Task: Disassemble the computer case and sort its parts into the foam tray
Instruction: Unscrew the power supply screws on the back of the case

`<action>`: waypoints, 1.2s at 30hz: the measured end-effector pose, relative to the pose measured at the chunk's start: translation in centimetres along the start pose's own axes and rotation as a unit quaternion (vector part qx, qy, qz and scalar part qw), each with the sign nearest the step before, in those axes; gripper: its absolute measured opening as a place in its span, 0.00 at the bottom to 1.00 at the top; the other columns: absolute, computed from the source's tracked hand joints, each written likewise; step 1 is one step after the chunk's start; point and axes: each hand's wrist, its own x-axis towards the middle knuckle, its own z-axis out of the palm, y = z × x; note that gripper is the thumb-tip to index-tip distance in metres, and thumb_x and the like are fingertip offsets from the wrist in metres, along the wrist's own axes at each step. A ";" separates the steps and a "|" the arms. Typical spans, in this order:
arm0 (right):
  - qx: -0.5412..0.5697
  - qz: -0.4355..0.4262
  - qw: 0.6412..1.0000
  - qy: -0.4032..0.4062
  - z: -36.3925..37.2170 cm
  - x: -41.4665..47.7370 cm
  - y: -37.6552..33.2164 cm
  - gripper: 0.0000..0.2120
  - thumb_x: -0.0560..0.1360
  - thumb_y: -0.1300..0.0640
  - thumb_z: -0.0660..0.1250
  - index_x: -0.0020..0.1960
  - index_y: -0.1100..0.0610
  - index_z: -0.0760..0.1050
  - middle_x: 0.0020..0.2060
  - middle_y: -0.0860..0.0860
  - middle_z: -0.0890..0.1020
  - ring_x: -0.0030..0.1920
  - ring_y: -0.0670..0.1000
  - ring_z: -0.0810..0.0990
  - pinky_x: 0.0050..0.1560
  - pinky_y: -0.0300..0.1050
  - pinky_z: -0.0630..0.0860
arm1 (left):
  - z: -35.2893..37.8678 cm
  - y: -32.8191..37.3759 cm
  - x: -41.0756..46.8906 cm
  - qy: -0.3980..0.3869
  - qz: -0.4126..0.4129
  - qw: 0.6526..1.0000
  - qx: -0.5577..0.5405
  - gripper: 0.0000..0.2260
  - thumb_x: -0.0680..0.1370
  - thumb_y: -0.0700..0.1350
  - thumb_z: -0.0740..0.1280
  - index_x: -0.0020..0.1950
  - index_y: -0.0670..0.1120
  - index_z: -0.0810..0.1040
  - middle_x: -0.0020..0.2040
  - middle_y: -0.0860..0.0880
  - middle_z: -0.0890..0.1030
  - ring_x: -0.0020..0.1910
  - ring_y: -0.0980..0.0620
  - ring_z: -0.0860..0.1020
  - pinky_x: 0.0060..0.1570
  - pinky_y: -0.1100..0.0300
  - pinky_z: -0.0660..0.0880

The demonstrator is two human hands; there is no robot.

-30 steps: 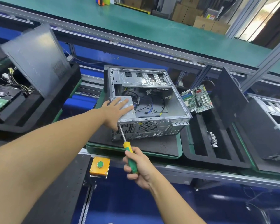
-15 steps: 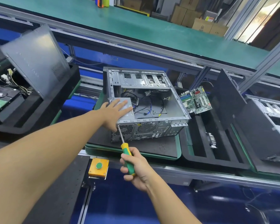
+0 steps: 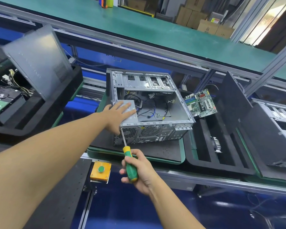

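An open grey computer case (image 3: 157, 129) lies on its side on a dark mat. My left hand (image 3: 118, 114) rests flat, fingers straight, on the silver power supply (image 3: 131, 115) in the case's near left corner. My right hand (image 3: 138, 171) grips the green and yellow handle of a screwdriver (image 3: 130, 162); its tip touches the top left corner of the case's rear panel. To the right is the black foam tray (image 3: 205, 156), with a green motherboard (image 3: 200, 103) leaning at its far end and a small finned part (image 3: 217, 144) in one slot.
A second foam tray (image 3: 40, 111) at the left holds a hard drive (image 3: 2, 100), cables and a leaning grey side panel (image 3: 38, 60). A dark panel (image 3: 231, 103) and another case (image 3: 277, 116) stand at the right. A yellow box with a green button (image 3: 100, 170) sits at the near rail.
Both hands stay almost where they were. The screwdriver tip remains at the rear panel corner and the left hand stays flat on the power supply.
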 end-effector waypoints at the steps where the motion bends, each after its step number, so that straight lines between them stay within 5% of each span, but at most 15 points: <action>1: -0.003 0.001 1.000 0.008 0.0 0.1 0.1 0.12 0.78 0.61 0.67 0.58 0.53 0.69 0.37 0.53 0.77 0.32 0.51 0.76 0.26 0.39 0.70 | 0.0 0.0 0.0 -0.001 0.000 1.000 0.000 0.54 0.70 0.55 0.73 0.79 0.61 0.33 0.80 0.51 0.32 0.79 0.44 0.35 0.75 0.36 0.47; 3: 0.012 0.006 1.000 0.019 -0.1 0.3 0.2 0.11 0.79 0.61 0.67 0.58 0.52 0.68 0.37 0.52 0.77 0.29 0.49 0.72 0.24 0.37 0.64 | 0.0 0.1 0.0 -0.001 0.000 1.000 0.000 0.53 0.70 0.55 0.73 0.78 0.61 0.33 0.80 0.51 0.32 0.79 0.44 0.35 0.75 0.36 0.47; 7: 0.063 0.060 0.996 -0.010 0.1 0.2 -0.6 0.12 0.81 0.51 0.57 0.59 0.58 0.69 0.39 0.55 0.78 0.31 0.51 0.72 0.26 0.40 0.66 | -0.2 0.1 -0.1 -0.002 -0.002 1.000 -0.001 0.53 0.71 0.55 0.73 0.78 0.61 0.33 0.80 0.51 0.32 0.79 0.44 0.35 0.76 0.37 0.47; 11: 0.049 0.051 0.998 -0.004 0.2 -0.1 -0.5 0.12 0.79 0.58 0.58 0.59 0.63 0.72 0.38 0.58 0.80 0.33 0.53 0.74 0.30 0.44 0.72 | -0.2 0.2 -0.2 0.002 0.000 1.000 0.005 0.53 0.71 0.55 0.73 0.79 0.61 0.33 0.80 0.51 0.33 0.79 0.44 0.36 0.76 0.37 0.47; 16: 0.029 0.019 0.999 0.006 -0.1 -0.3 -0.1 0.08 0.80 0.63 0.63 0.58 0.55 0.70 0.40 0.55 0.78 0.37 0.54 0.80 0.33 0.48 0.80 | -0.1 0.1 -0.2 0.007 0.000 1.000 0.008 0.53 0.70 0.55 0.73 0.79 0.61 0.34 0.80 0.51 0.33 0.79 0.44 0.36 0.76 0.37 0.48; 21: 0.043 0.033 0.998 0.033 -0.3 -0.1 -0.2 0.09 0.79 0.59 0.68 0.56 0.52 0.69 0.40 0.52 0.75 0.31 0.49 0.73 0.23 0.37 0.64 | -0.1 0.1 -0.1 0.004 0.000 1.000 0.007 0.53 0.70 0.55 0.74 0.78 0.61 0.34 0.80 0.51 0.33 0.79 0.44 0.36 0.76 0.37 0.48; 24: 0.094 0.068 0.993 0.008 0.0 0.1 -0.7 0.11 0.81 0.51 0.59 0.59 0.56 0.70 0.39 0.54 0.77 0.31 0.51 0.72 0.24 0.39 0.64 | -0.1 0.1 -0.1 0.002 0.003 1.000 0.002 0.53 0.71 0.55 0.74 0.78 0.62 0.34 0.80 0.51 0.33 0.79 0.44 0.36 0.76 0.38 0.47; 28: 0.080 0.070 0.994 0.004 0.3 0.1 -0.3 0.14 0.83 0.55 0.55 0.58 0.63 0.73 0.37 0.56 0.78 0.33 0.52 0.74 0.29 0.44 0.71 | 0.0 0.0 -0.1 0.009 0.008 1.000 -0.002 0.52 0.71 0.56 0.73 0.79 0.61 0.34 0.80 0.51 0.33 0.79 0.44 0.36 0.76 0.38 0.47; 33: 0.060 0.016 0.997 0.043 0.6 0.3 0.6 0.03 0.81 0.59 0.65 0.54 0.57 0.72 0.39 0.55 0.76 0.35 0.54 0.79 0.33 0.48 0.79 | 1.4 0.0 -1.0 0.096 0.001 0.995 -0.027 0.49 0.71 0.59 0.71 0.81 0.58 0.40 0.81 0.51 0.36 0.80 0.45 0.38 0.76 0.40 0.45; 36: 0.022 0.007 0.998 0.065 0.6 0.4 0.5 0.07 0.79 0.59 0.68 0.54 0.55 0.70 0.42 0.54 0.74 0.31 0.51 0.77 0.26 0.42 0.75 | 3.4 -0.4 -3.1 0.223 -0.027 0.972 -0.066 0.48 0.70 0.64 0.70 0.81 0.54 0.48 0.81 0.51 0.47 0.79 0.46 0.49 0.74 0.42 0.54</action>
